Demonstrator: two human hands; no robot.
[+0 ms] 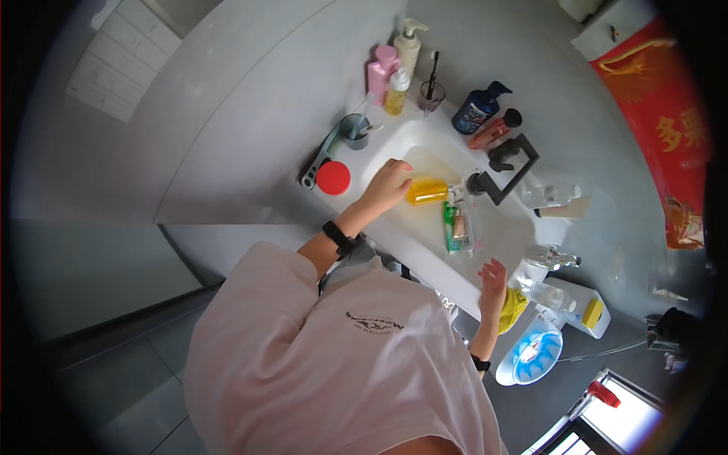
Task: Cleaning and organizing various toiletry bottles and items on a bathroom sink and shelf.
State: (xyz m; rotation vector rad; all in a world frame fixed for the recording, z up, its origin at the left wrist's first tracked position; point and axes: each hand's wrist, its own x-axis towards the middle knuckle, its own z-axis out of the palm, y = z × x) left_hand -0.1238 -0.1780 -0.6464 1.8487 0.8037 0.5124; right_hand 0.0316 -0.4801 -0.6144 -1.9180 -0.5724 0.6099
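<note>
Left hand [390,184]: fingers loosely bent, grip cannot be told; yellow bottle [428,192] lies in the sink [497,226] just beside their tips. Right hand [493,279]: fingers parted and released; green package [453,227] lies beyond them, to their left.

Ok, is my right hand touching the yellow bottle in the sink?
Apart. The head view shows it: a plain stretch of white sink lies between your right hand and the yellow bottle.
</note>
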